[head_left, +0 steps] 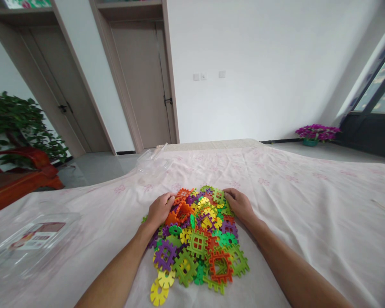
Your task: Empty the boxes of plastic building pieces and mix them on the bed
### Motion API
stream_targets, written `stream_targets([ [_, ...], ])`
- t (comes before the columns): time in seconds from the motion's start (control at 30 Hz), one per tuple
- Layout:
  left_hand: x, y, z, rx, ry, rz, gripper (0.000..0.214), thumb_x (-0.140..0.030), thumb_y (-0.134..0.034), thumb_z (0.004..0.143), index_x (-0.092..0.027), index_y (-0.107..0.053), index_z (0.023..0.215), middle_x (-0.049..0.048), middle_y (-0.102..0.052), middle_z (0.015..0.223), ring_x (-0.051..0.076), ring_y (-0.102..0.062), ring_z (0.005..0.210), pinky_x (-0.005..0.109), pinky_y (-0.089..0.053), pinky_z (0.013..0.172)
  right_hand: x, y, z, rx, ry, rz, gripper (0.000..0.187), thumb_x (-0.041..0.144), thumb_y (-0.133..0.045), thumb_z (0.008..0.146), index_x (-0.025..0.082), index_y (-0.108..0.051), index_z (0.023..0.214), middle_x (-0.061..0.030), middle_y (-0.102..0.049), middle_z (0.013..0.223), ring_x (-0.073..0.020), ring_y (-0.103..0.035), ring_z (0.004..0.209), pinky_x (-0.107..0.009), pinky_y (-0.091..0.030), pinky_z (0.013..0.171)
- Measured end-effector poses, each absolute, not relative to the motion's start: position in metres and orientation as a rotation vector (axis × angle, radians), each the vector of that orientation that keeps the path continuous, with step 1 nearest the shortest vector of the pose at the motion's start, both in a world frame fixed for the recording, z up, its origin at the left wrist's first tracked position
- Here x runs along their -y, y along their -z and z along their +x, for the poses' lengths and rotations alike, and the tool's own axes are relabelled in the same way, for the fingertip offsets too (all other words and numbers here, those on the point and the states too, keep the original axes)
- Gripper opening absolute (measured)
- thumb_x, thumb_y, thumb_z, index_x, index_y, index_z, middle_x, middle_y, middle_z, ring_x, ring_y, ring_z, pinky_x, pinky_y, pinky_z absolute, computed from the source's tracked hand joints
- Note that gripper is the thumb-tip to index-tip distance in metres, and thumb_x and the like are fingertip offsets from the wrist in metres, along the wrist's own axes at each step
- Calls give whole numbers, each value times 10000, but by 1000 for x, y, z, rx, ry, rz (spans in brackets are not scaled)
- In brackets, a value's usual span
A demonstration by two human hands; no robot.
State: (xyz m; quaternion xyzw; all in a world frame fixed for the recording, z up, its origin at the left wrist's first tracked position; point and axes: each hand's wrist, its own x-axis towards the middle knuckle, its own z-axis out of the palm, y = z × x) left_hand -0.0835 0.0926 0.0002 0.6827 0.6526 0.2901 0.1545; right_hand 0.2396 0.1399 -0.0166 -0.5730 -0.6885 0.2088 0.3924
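Note:
A heap of plastic interlocking building pieces (198, 241) lies on the cloth in front of me, with orange, purple, green and yellow pieces mixed together. Some are square window-like frames; others are round notched discs, such as the yellow disc (158, 293) at the near edge. My left hand (160, 208) curves against the heap's far left side, its thumb by the orange pieces. On the far right side, my right hand (240, 206) rests against a green window piece (218, 196). Both hands are cupped loosely around the heap, neither visibly gripping a single piece. Their outer fingers are partly hidden.
A pale flowered cloth (295, 201) covers the surface, with wrinkles at right. A clear plastic box (35, 239) with a label lies at left, and more clear packaging (152, 162) sits at the back left. A thin stick (383, 207) lies far right.

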Motion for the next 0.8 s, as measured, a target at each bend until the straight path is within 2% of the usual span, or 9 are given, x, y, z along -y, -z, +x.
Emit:
stream_targets([
  [0.8,-96,5,-87,-1878,-830,1979,366,-420,-369,949,-275,-662,1113,2,-689,1194,187,-613,1104,261,-430,923,-142,20,241,1801,-496,-1454,291,352,-449,863,254,-703,965,-13,-743,923,-216,-664,857,-301,-461,738],
])
